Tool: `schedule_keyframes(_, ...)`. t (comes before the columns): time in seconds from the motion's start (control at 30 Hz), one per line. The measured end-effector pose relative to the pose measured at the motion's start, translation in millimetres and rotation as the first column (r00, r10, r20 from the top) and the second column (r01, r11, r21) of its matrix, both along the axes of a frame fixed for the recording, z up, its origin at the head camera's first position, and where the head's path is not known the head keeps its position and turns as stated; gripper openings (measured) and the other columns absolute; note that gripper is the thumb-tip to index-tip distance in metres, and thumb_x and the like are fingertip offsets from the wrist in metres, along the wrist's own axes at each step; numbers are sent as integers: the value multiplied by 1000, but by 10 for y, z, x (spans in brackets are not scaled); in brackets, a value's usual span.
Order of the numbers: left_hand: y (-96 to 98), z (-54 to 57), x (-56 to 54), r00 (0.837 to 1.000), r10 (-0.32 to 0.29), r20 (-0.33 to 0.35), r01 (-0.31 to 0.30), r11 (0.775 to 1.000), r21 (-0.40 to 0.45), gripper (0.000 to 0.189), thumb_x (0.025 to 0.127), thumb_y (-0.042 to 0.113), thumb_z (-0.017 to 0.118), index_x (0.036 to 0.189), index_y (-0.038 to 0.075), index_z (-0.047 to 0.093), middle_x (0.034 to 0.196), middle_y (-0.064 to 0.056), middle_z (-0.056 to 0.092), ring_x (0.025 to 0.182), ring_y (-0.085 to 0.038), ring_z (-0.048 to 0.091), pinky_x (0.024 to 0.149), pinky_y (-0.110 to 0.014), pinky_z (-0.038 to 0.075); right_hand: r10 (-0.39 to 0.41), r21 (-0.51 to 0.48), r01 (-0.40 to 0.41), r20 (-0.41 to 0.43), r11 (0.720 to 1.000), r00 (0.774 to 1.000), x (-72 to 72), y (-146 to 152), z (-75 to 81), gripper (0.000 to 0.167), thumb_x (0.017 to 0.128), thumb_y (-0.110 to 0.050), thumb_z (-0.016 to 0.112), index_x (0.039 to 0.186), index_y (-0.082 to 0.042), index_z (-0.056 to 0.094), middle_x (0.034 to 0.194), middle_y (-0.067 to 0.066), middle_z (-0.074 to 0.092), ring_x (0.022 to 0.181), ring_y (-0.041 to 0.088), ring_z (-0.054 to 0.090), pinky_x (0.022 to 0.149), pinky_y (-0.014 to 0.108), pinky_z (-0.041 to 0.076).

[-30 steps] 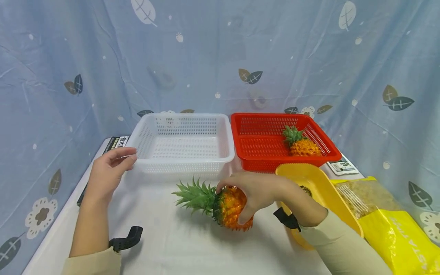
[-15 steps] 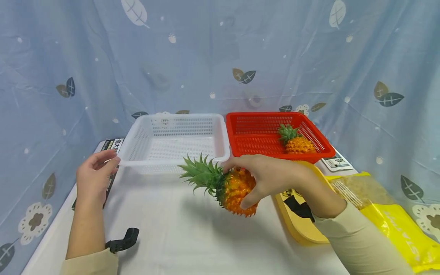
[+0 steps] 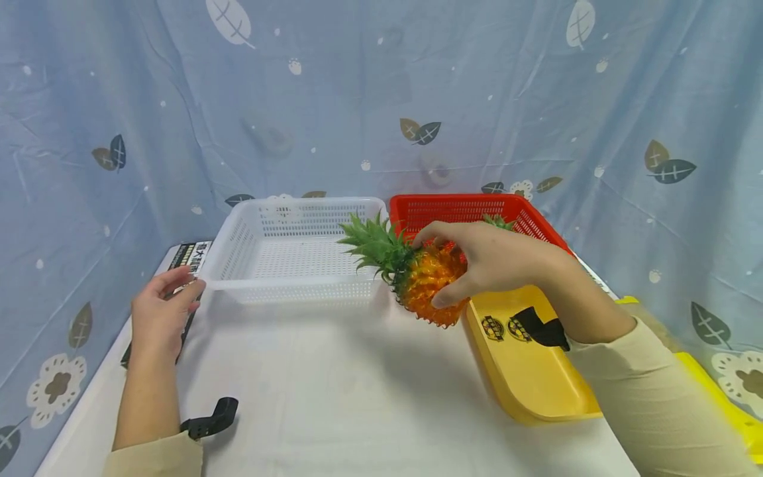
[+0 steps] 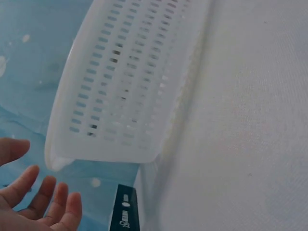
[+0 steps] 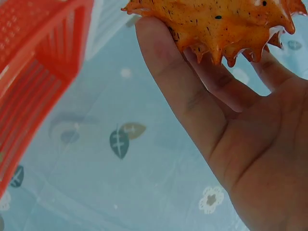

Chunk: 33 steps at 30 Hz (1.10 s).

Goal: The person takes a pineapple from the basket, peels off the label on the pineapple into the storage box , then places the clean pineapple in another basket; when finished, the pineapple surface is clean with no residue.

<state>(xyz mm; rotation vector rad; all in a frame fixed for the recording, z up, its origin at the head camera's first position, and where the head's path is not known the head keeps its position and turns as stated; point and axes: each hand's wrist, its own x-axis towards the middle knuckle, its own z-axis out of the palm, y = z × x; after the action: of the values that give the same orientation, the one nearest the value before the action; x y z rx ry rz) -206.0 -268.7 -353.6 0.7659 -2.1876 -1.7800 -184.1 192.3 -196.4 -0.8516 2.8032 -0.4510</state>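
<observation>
A pineapple (image 3: 426,278) with a green leafy crown is held up off the table, tilted, its crown to the left. My right hand (image 3: 495,255) grips its orange body between thumb and fingers. In the right wrist view the fingers curve round the spiky orange pineapple (image 5: 221,29). My left hand (image 3: 161,311) hovers by the near left corner of the white basket (image 3: 286,288) and holds nothing. From the left wrist, the relaxed fingers (image 4: 43,202) appear apart from the white basket (image 4: 120,82). A second pineapple (image 3: 497,222) in the red basket (image 3: 447,205) is mostly hidden by my right hand.
The red basket stands to the right of the white one. In front of it is a yellow tray (image 3: 554,391), partly under my right arm. Yellow packaging (image 3: 715,397) lies at the far right. A dark printed package (image 3: 187,255) lies left of the white basket. A patterned curtain (image 3: 334,99) hangs behind.
My right hand has lifted the pineapple off the table and carried it up and slightly right, toward the baskets. My left hand has shifted slightly left in the view, as has the whole scene.
</observation>
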Motion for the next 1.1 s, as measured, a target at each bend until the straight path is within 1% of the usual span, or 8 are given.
schedule_keyframes(0.1, -20, -16, -4, 1000, -8, 21, 9, 1000, -18, 58, 98, 37, 71, 152, 27, 52, 154, -1, 49, 102, -4, 56, 77, -6, 53, -45, 15, 46, -19, 999, 999, -64, 45, 69, 68, 81, -43, 86, 139, -32, 53, 134, -3, 61, 113, 19, 60, 95, 45, 53)
schedule_keyframes(0.23, -37, -37, -12, 999, -17, 36, 18, 999, -47, 59, 98, 39, 70, 153, 25, 51, 154, -2, 50, 98, -3, 55, 74, -6, 53, -116, 26, 118, -56, 993, 992, -154, 107, 119, 67, 79, -48, 86, 136, -35, 54, 129, -6, 63, 113, 17, 60, 96, 45, 53)
schedule_keyframes(0.43, -36, -51, -23, 999, -35, 23, 36, 999, -25, 60, 98, 35, 71, 153, 24, 51, 147, -2, 52, 98, -4, 55, 71, -5, 52, -183, -19, 182, -9, 983, 983, -316, 207, 141, 74, 80, -49, 86, 142, -28, 52, 134, 3, 61, 119, 26, 58, 99, 52, 52)
schedule_keyframes(0.63, -42, -71, -29, 998, -60, 20, 61, 997, -50, 61, 99, 34, 70, 155, 21, 49, 135, 3, 56, 98, -4, 59, 72, -6, 53, -244, -18, 244, 14, 970, 970, -495, 299, 138, 78, 83, -51, 83, 147, -24, 48, 140, 10, 58, 125, 32, 56, 99, 57, 52)
schedule_keyframes(0.8, -48, -104, -39, 997, -74, 31, 76, 996, -57, 62, 98, 36, 70, 154, 20, 50, 136, 3, 55, 94, -5, 62, 73, -7, 54, -278, -20, 279, 47, 960, 960, -620, 343, 131, 80, 84, -53, 81, 149, -21, 46, 146, 15, 53, 131, 37, 52, 102, 60, 49)
schedule_keyframes(0.9, -40, -116, -44, 996, -79, 35, 81, 996, -36, 61, 98, 37, 71, 154, 21, 51, 138, 3, 54, 94, -6, 62, 74, -8, 54, -298, 11, 298, 51, 955, 953, -673, 367, 127, 84, 84, -56, 81, 150, -19, 44, 148, 17, 51, 128, 38, 53, 99, 59, 49)
schedule_keyframes(1.0, -23, -120, -47, 997, -75, 36, 76, 997, -23, 61, 97, 38, 71, 153, 22, 52, 137, 4, 55, 95, -7, 63, 74, -8, 55, -325, 20, 325, 81, 946, 942, -711, 379, 119, 88, 84, -58, 80, 151, -18, 41, 150, 18, 48, 118, 36, 58, 92, 55, 54)
schedule_keyframes(1.1, -16, -114, -49, 997, -71, 40, 72, 997, -26, 62, 97, 41, 71, 153, 23, 52, 143, -1, 53, 99, -8, 63, 73, -7, 55, -359, 14, 360, 114, 933, 926, -749, 373, 102, 89, 84, -58, 80, 152, -17, 39, 149, 18, 49, 105, 32, 64, 84, 48, 58)
